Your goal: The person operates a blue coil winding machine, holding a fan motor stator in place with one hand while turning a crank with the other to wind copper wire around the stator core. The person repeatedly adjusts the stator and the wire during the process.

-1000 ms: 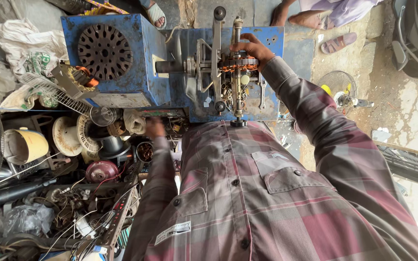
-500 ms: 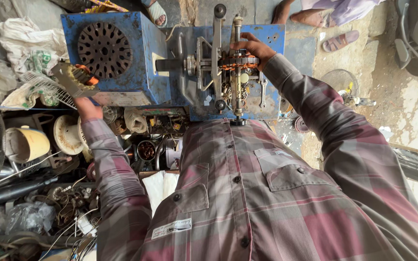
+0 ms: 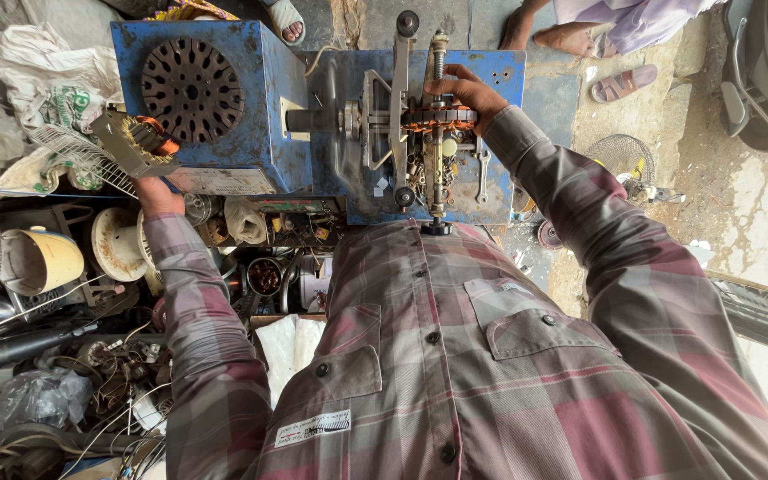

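A blue winding machine (image 3: 251,107) stands in front of me, with a vertical threaded spindle (image 3: 437,133) at its right end. My right hand (image 3: 466,91) curls over a copper-wound stator (image 3: 433,116) mounted on that spindle. My left hand (image 3: 158,193) is stretched out to the left. Its fingers touch the lower end of a small grey motor part with a copper coil (image 3: 135,140), which lies beside the machine's left side. The hand's back hides the fingers, so I cannot tell if they grip it. A round slotted steel disc (image 3: 192,89) sits on the machine's face.
Left of me lie a wire fan guard (image 3: 73,156), white sacks (image 3: 46,80), a yellow pot (image 3: 42,260), a pale spool (image 3: 117,244) and tangled wires (image 3: 100,373). Another person's sandalled feet (image 3: 571,37) rest beyond the machine. A small fan (image 3: 624,160) stands on the concrete floor at right.
My left hand left the clutter under the machine, swung out left and now rests at the small coil part. My right hand has stayed on the stator.
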